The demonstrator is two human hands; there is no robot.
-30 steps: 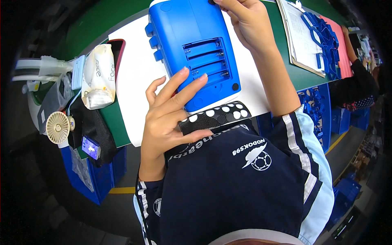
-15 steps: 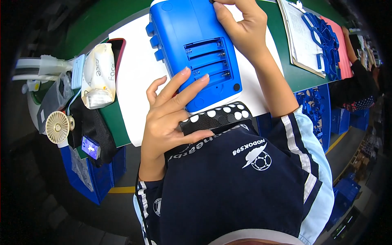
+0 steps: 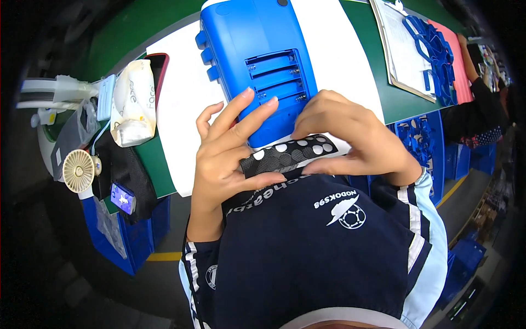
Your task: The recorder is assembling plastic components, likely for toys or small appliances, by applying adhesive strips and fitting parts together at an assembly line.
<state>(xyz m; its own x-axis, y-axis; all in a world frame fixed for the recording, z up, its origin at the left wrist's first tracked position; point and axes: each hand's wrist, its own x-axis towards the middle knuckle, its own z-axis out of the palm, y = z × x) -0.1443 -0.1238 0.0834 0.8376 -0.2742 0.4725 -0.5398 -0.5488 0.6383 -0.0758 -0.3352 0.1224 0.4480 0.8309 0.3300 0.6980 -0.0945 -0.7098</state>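
Note:
A blue plastic housing (image 3: pixel 249 33) lies on white paper, its battery compartment (image 3: pixel 278 77) uncovered, with metal springs and no batteries inside. Close to its near end is a curved black sheet of round stick-on pads (image 3: pixel 285 156), with white circles on its surface. My left hand (image 3: pixel 219 153) has its fingers spread over the housing's near left corner. Its thumb lies along the sheet's lower edge, the sheet's left end in the crook of the thumb. Around the sheet's right part, my right hand (image 3: pixel 356 134) is curled, fingertips at the upper edge and thumb at the lower.
On the left stand a tissue pack (image 3: pixel 134 104), a red-edged phone (image 3: pixel 159 68), a small fan (image 3: pixel 78 170) and a black bag (image 3: pixel 129 170). A clipboard (image 3: pixel 402 55) and blue plastic parts (image 3: pixel 433 55) lie on the right. Another person's arm (image 3: pixel 471 63) shows at far right.
My right hand has come down from the housing's far right corner to the pad sheet, leaving a round black pad visible there. My left hand has hardly moved.

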